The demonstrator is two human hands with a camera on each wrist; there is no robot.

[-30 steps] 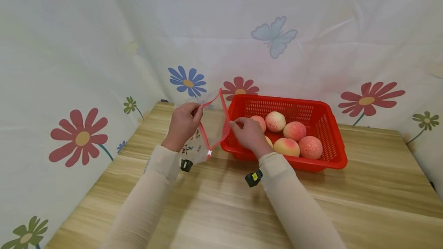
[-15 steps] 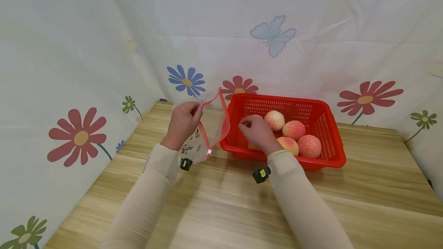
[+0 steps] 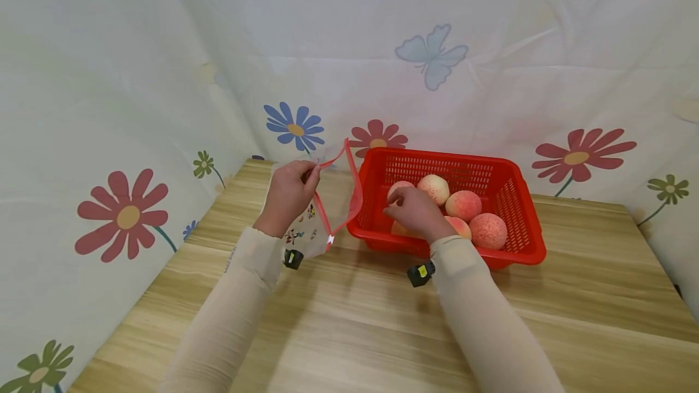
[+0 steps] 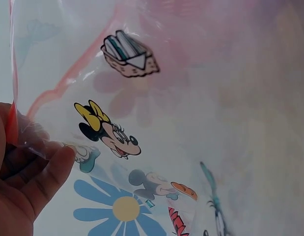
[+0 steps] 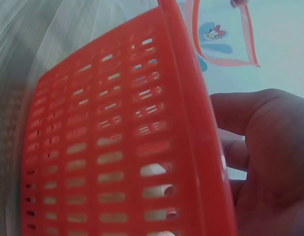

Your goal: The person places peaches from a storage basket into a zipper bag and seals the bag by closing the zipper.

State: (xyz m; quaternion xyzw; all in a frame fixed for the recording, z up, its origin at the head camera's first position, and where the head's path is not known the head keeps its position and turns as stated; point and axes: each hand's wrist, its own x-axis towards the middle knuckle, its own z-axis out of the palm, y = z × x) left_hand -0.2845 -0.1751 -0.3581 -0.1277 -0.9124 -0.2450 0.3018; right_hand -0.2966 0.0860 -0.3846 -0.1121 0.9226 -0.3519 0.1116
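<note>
In the head view my left hand (image 3: 288,194) pinches the rim of a clear zip bag (image 3: 306,235) with a pink edge and cartoon prints. The bag's mouth gapes toward the basket. Up close in the left wrist view, thumb and fingers grip the bag (image 4: 166,123) at its edge. My right hand (image 3: 417,211) hovers over the left part of a red plastic basket (image 3: 526,223), its fingers loosely bent with nothing seen between them. Several peaches lie inside, among them a pale peach (image 3: 434,189) and a pink peach (image 3: 488,231). The hand partly covers one peach (image 3: 402,228).
The basket stands toward the back of a wooden table (image 3: 349,332). Behind it hangs a white curtain (image 3: 338,29) printed with flowers and a butterfly. In the right wrist view the slotted basket wall (image 5: 112,123) hides most of the basket's inside.
My right hand has left the bag's rim and moved right, over the peaches in the basket. The left hand and the bag have stayed in place.
</note>
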